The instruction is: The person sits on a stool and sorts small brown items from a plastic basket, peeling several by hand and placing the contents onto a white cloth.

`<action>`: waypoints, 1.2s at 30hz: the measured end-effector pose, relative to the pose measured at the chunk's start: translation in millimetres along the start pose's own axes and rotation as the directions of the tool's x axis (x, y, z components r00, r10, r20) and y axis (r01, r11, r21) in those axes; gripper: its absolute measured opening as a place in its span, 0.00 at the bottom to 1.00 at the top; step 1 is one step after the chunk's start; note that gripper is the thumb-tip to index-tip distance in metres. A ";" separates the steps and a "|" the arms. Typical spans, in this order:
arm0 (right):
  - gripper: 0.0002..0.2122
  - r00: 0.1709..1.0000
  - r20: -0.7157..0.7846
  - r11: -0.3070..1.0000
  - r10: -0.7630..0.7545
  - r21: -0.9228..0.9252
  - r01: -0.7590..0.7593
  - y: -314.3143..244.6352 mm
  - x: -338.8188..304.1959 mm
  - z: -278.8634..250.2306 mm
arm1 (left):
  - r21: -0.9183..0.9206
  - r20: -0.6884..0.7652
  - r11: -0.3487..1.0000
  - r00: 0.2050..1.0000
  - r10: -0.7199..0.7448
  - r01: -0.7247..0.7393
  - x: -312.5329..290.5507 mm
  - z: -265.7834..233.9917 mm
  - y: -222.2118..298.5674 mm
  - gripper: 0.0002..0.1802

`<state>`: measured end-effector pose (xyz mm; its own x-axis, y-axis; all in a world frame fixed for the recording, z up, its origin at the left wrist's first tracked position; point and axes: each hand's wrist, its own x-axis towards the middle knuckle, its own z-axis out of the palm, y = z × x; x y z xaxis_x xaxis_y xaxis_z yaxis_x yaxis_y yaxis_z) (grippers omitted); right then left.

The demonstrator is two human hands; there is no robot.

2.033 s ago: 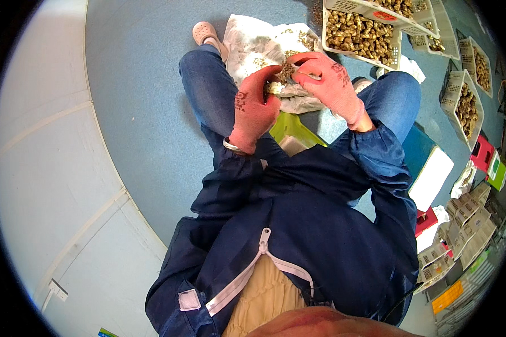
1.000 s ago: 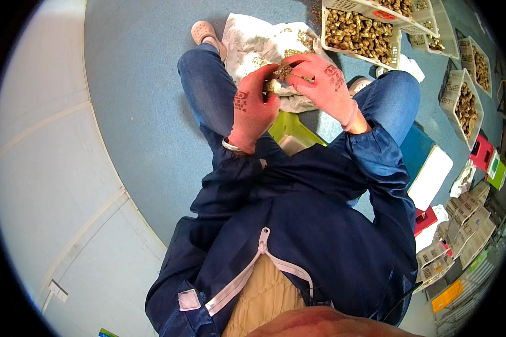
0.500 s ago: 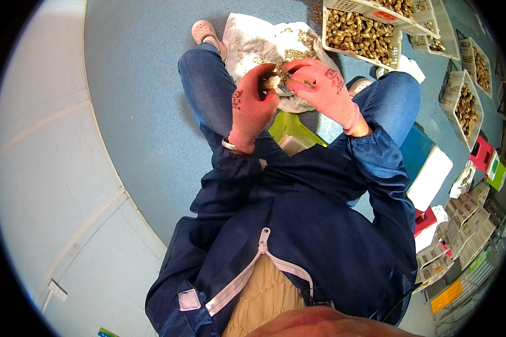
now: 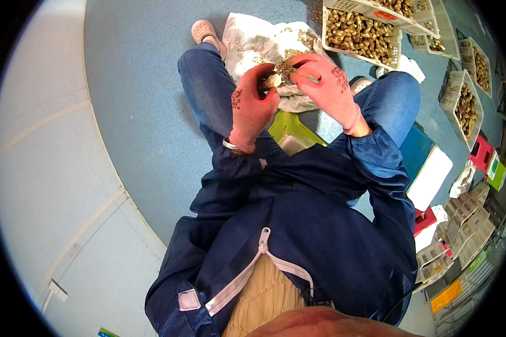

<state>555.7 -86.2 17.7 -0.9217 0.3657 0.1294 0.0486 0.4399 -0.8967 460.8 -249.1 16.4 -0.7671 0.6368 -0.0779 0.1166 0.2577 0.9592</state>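
Observation:
Both my hands wear pink-red gloves and meet above a white cloth (image 4: 239, 33) strewn with brown crumbs. My left hand (image 4: 254, 104) is closed round a pale, stubby, bulb-like piece (image 4: 273, 82); its cream end shows between the thumb and fingers. Just to the right, my right hand (image 4: 326, 90) pinches at a dark brown, fibrous clump (image 4: 285, 69) with thumb and forefinger. Whether the clump still joins the pale piece, I cannot tell. Below the hands, between my legs, stands a yellow-green container (image 4: 289, 126) with something pale in it.
A white perforated crate (image 4: 398, 55) full of golden-brown pieces stands at the top right, beside another crate (image 4: 441, 33). More filled crates (image 4: 450, 104) line the right side. A blue and white box (image 4: 430, 180) lies by my right leg. A pale wall (image 4: 45, 157) rises at left.
My right hand has shifted slightly up and right, bringing the brown clump more into view. The left hand keeps its hold on the pale piece, almost still.

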 end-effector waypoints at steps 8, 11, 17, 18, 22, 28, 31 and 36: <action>0.05 0.999 -0.016 0.996 0.031 0.089 -0.030 0.3 1.8 -3.4 | -0.163 0.040 0.984 0.997 -0.070 0.076 1.0 -1.5 -1.6 0.23; 0.06 0.997 0.036 0.979 0.075 0.187 -0.081 0.0 2.7 -13.4 | -0.394 0.123 0.893 0.975 -0.183 0.217 2.3 -5.3 0.3 0.22; 0.07 0.995 0.091 0.993 -0.029 0.119 0.018 4.1 4.3 -12.9 | -0.491 0.248 0.788 0.927 -0.282 0.371 1.4 -6.8 -1.0 0.20; 0.06 0.993 0.097 0.997 -0.069 0.044 0.065 3.3 5.3 -14.2 | -0.489 0.257 0.781 0.920 -0.295 0.387 0.9 -6.2 -1.1 0.20; 0.06 0.992 0.059 0.977 0.108 0.178 -0.117 -2.4 7.5 -14.7 | -0.502 0.255 0.773 0.921 -0.296 0.388 0.8 -5.4 -0.2 0.19; 0.06 0.989 0.070 0.973 0.134 0.181 -0.144 -2.2 8.5 -17.0 | -0.555 0.262 0.729 0.916 -0.304 0.401 0.8 -4.2 -3.4 0.18; 0.06 0.991 0.086 0.967 0.105 0.224 -0.122 -6.4 7.7 -16.9 | -0.566 0.325 0.691 0.892 -0.314 0.449 2.1 -8.4 -6.7 0.18; 0.06 0.991 0.047 0.982 0.122 0.141 -0.128 1.2 9.0 -17.5 | -0.607 0.361 0.622 0.869 -0.339 0.495 2.5 -8.4 -9.5 0.17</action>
<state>554.2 -68.1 25.2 -0.9259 0.3778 -0.0014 0.1114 0.2693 -0.9566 452.6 -256.0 9.3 -0.4781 0.7285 -0.4906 -0.6895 0.0346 0.7234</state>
